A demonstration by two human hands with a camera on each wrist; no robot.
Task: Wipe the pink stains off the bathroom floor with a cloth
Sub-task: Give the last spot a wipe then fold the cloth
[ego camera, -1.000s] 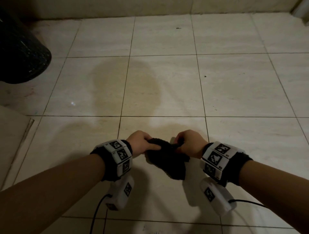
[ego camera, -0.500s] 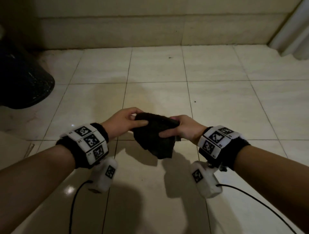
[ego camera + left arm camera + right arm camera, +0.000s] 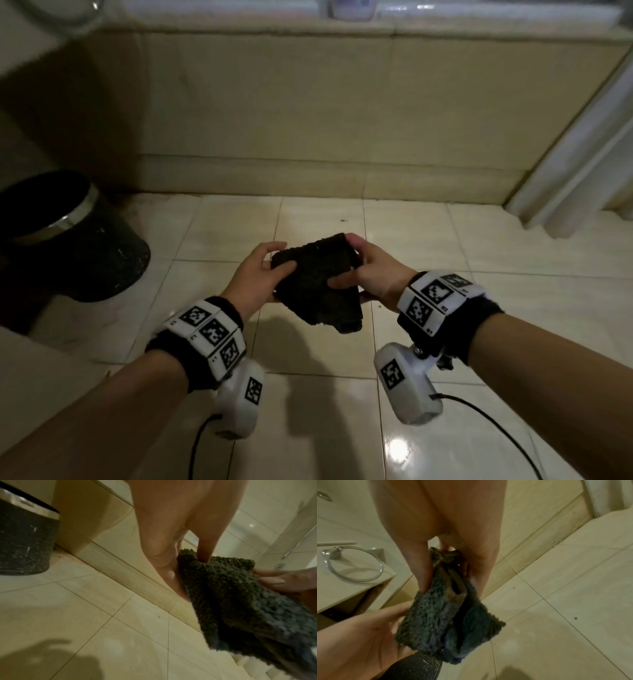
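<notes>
Over the last second the cloth [image 3: 317,284] has come up off the floor [image 3: 513,308] and been folded into a thicker pad; it now hangs in the air above the tiles, right of the black bin [image 3: 73,240]. The left hand [image 3: 255,274] grips its left edge, thumb on top, and the right hand [image 3: 371,274] pinches the right edge. This looks like a refold between wipes or the end of wiping. In the dim light no pink stains can be made out; faint marks beside the bin are unclear.

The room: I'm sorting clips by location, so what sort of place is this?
Most likely a bathroom: glossy tiled floor, a chrome towel ring on the tiled wall, and a dark bin in the corner.
</notes>
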